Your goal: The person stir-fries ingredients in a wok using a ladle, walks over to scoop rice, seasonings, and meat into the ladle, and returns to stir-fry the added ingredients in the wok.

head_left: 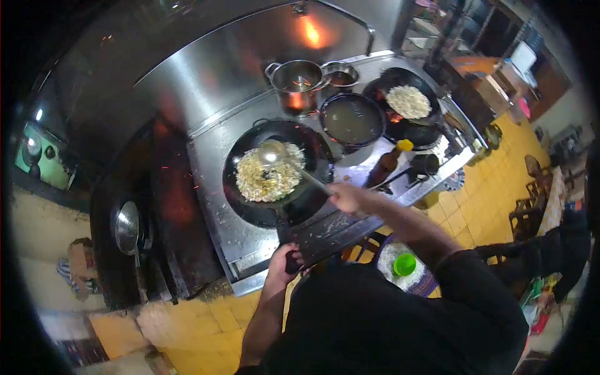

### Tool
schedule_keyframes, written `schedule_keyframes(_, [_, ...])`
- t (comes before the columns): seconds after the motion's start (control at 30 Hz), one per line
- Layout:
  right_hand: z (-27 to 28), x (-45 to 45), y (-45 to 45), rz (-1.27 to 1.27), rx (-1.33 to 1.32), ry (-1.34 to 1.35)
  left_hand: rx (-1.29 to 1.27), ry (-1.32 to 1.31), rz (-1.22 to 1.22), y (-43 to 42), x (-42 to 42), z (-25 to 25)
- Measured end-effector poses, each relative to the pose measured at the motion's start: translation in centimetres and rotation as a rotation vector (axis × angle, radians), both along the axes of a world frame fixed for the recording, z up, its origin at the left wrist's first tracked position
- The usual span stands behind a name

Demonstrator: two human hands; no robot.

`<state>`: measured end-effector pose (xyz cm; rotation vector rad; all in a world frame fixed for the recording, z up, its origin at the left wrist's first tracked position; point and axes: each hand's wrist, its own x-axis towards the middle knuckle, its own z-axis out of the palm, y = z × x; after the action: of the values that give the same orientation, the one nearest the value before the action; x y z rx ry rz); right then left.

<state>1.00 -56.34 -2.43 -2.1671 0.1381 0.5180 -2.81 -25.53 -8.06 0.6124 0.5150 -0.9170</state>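
A black wok sits on the steel stove, with a heap of fried rice in it. My left hand is closed round the wok's handle at the stove's front edge. In my right hand is the handle of a metal ladle. The ladle's bowl is over the rice near the wok's far side; whether it touches the rice I cannot tell. To the right of my right hand stands a brown bottle with a yellow cap.
Behind the wok are a steel pot, a smaller pan and a dark pan of liquid. Another wok holds pale food at the back right, with flame by it. Below, a green cup lies in white grains. A strainer hangs left.
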Motion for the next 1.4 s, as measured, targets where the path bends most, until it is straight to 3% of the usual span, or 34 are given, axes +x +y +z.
schedule_keyframes(0.03, [-1.6,0.3,1.9,0.093,0.041,0.066,0.017,0.003,-0.001,0.0,0.0,-0.2])
schedule_keyframes(0.1, [1.4,-1.3,2.0,0.084,0.052,-0.032,0.018,-0.016,-0.011,0.3,-0.2,-0.5])
schedule_keyframes(0.17, [3.5,-2.4,-3.4,0.19,0.259,0.204,0.072,-0.037,-0.002,0.6,0.1,0.0])
schedule_keyframes(0.23, [4.2,-1.8,-7.4,0.223,0.015,0.311,-0.001,-0.033,-0.023,0.8,0.2,-0.7])
schedule_keyframes(0.3, [2.5,-1.3,-3.9,0.227,-0.169,0.022,-0.038,0.007,-0.008,1.2,0.3,-1.9])
schedule_keyframes(0.47, [-5.2,-5.0,5.1,0.184,-0.344,-0.291,-0.038,0.003,-0.043,1.2,0.8,-1.0])
schedule_keyframes(0.57, [2.7,-8.2,-1.6,0.228,-0.289,-0.127,-0.091,-0.002,-0.041,1.6,0.4,0.3])
schedule_keyframes(0.6, [-3.5,-7.0,-6.2,0.703,-0.658,-0.567,-0.129,0.035,-0.011,1.9,0.1,1.4])
schedule_keyframes(0.63, [4.8,-7.8,-2.6,0.385,-0.644,-0.148,-0.162,0.074,0.025,2.4,-0.6,2.5])
schedule_keyframes(0.7, [6.8,-8.4,-0.4,0.226,-0.676,-0.231,-0.074,-0.075,-0.066,4.0,-3.4,3.1])
schedule_keyframes(0.77, [10.6,-9.7,1.6,0.227,-0.721,-0.251,0.25,-0.343,-0.247,4.5,-8.7,3.4])
schedule_keyframes(0.87, [20.1,-13.6,4.3,0.351,-0.801,-0.141,0.18,-0.448,-0.239,4.3,-6.9,6.3])
schedule_keyframes(0.93, [19.6,-14.5,6.4,0.344,-0.811,-0.118,-0.012,-0.416,-0.034,3.1,-3.4,6.9])
schedule_keyframes(0.97, [19.5,-14.7,6.9,0.309,-0.836,-0.128,-0.344,0.235,0.034,2.4,0.0,8.1])
schedule_keyframes(1.0, [15.7,-14.3,6.3,0.328,-0.804,-0.26,-0.15,0.158,0.059,1.6,0.8,9.5])
schedule_keyframes(1.03, [12.1,-13.8,6.4,0.331,-0.803,-0.253,-0.167,0.183,0.045,1.7,0.8,8.4])
schedule_keyframes(1.1, [8.0,-12.1,6.3,0.253,-0.829,-0.234,-0.052,-0.343,-0.115,4.3,-3.0,5.1])
schedule_keyframes(1.17, [13.4,-12.8,7.3,0.228,-0.79,-0.183,0.188,-0.495,-0.226,5.9,-8.3,4.4])
schedule_keyframes(1.27, [18.9,-14.1,5.8,0.382,-0.737,-0.061,0.251,-0.525,-0.33,5.6,-7.2,6.5])
schedule_keyframes(1.33, [18.4,-13.7,5.4,0.371,-0.723,-0.057,-0.115,-0.209,-0.173,4.5,-3.0,4.2])
schedule_keyframes(1.37, [18.1,-13.4,5.3,0.338,-0.714,-0.074,-0.174,0.02,-0.031,3.4,-0.9,4.6])
schedule_keyframes(1.4, [17.5,-13.1,6.4,0.294,-0.711,-0.124,-0.167,0.054,-0.01,3.0,0.0,5.0])
